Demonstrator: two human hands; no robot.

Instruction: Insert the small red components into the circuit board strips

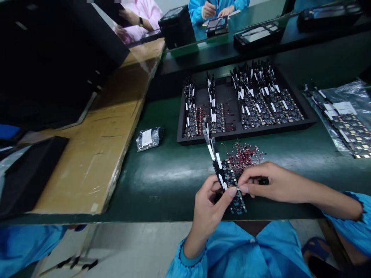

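Observation:
My left hand [210, 204] grips a narrow black circuit board strip [227, 177] with white labels, tilted up and away over the green table's front edge. My right hand [268, 181] pinches the same strip from the right, fingertips meeting the left thumb. Just beyond the hands lies a small heap of red-wired parts [245, 154]. Behind it sits a black tray [307, 121] holding several rows of similar boards with white tabs.
A small silver bag [149, 138] lies left of the tray. Clear bags of boards [348, 123] lie at the right. A cardboard sheet [101, 150] covers the left bench. Other people's hands [208, 9] work at black trays on the far side.

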